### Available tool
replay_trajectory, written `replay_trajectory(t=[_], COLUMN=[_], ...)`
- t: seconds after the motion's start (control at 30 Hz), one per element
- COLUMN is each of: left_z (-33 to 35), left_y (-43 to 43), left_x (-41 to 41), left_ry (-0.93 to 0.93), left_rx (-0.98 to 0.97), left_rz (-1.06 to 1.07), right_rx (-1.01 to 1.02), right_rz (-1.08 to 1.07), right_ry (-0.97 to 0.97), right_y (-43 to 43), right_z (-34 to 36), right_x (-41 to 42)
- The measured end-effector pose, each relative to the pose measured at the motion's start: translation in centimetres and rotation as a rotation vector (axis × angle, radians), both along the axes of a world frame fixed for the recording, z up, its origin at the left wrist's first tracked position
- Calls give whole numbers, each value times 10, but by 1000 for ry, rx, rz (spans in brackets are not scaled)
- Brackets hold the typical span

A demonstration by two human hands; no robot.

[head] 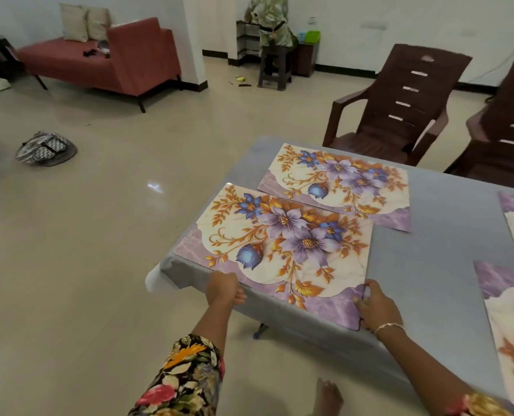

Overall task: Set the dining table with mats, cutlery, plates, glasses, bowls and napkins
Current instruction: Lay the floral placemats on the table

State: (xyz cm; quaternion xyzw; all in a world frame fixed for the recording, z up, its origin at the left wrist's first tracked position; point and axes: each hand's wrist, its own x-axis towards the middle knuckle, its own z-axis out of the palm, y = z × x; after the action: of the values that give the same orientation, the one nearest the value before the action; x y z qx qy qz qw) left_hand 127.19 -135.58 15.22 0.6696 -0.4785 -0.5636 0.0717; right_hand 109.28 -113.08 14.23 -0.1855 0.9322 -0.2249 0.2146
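On the table (424, 250), floral mat (279, 250), near edge pinched by left grip (224, 288), right grip (376, 307)

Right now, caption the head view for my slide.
Left hand and right hand grip the near floral mat on the grey table, second mat beyond.

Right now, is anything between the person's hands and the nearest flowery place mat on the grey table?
Nothing visible. The left hand and right hand both grip the near edge of the purple-and-orange flowered rectangular mat, which lies flat on the grey tablecloth.
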Motion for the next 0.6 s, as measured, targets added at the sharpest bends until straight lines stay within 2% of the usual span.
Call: replay_trajectory(t=[0.07, 0.17, 0.23, 0.33, 0.47, 0.6], left_z=[-2, -1, 7, 12, 10, 15], left_y=[2, 18, 35, 60, 102, 158], left_x=[1, -1, -9, -33, -78, -123], left_ry=[-42, -300, -362, -310, -161, -41], left_rx=[-50, -341, -532, -708, -846, -953], left_rz=[-40, -239, -366, -522, -723, -960], right_rx=[31, 34, 21, 33, 58, 39], right_rz=[-1, 29, 46, 68, 62, -94], right_ry=[20, 36, 44, 74, 160, 230], right_y=[0, 5, 14, 39, 91, 162], right_z=[1, 5, 7, 9, 14, 21], right_x=[2, 9, 13, 15, 11, 1])
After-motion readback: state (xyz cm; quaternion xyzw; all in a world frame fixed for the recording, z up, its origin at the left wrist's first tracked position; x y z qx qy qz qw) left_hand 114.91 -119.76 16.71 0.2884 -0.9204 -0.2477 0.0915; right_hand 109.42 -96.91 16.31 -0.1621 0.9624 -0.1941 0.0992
